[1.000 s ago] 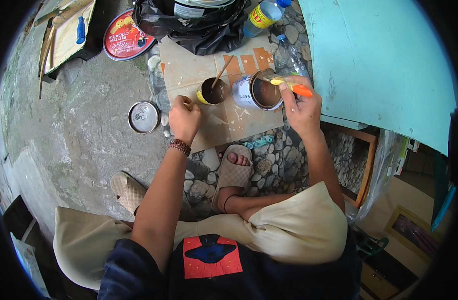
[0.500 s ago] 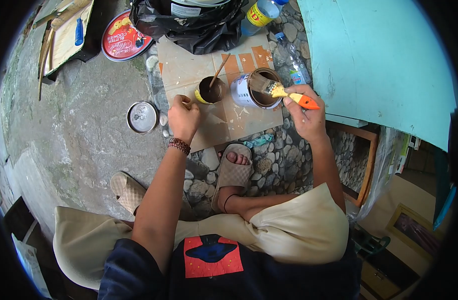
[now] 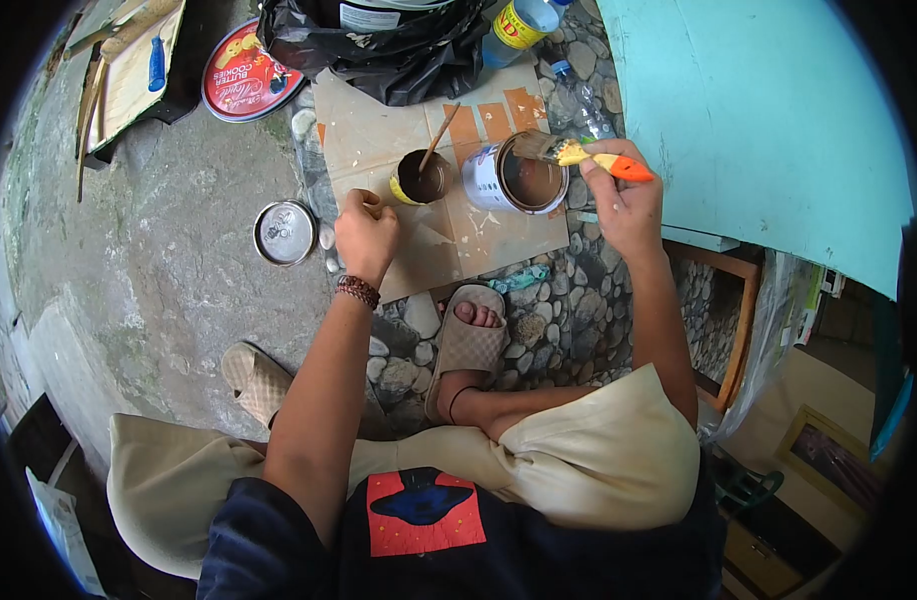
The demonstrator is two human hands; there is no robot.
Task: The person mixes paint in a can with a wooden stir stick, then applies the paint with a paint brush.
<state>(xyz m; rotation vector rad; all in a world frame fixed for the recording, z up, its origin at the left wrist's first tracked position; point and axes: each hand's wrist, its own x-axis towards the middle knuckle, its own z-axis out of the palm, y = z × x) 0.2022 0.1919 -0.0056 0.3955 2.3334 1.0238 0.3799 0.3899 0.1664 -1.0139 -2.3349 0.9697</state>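
Note:
My right hand (image 3: 629,205) grips a paintbrush (image 3: 584,155) by its yellow and orange handle. The brown-stained bristles lie over the upper rim of a paint can (image 3: 487,180) holding brown paint. To the left of that can stands a smaller yellow-sided tin (image 3: 409,188), with a thin stick (image 3: 440,137) leaning out of it. My left hand (image 3: 369,235) is closed in a loose fist near the edge of the cardboard (image 3: 429,250), below and left of the tin. I see nothing held in its curled fingers.
A round metal lid (image 3: 286,233) lies on the concrete. Behind the cans are a black plastic bag (image 3: 404,75), a red cookie tin lid (image 3: 251,75) and plastic bottles (image 3: 524,32). A turquoise panel (image 3: 759,110) rises at right. Pebbles surround my sandalled foot (image 3: 474,330).
My right hand has moved up and slightly right, drawing the brush from inside the can to its upper rim. The left hand has stayed in place.

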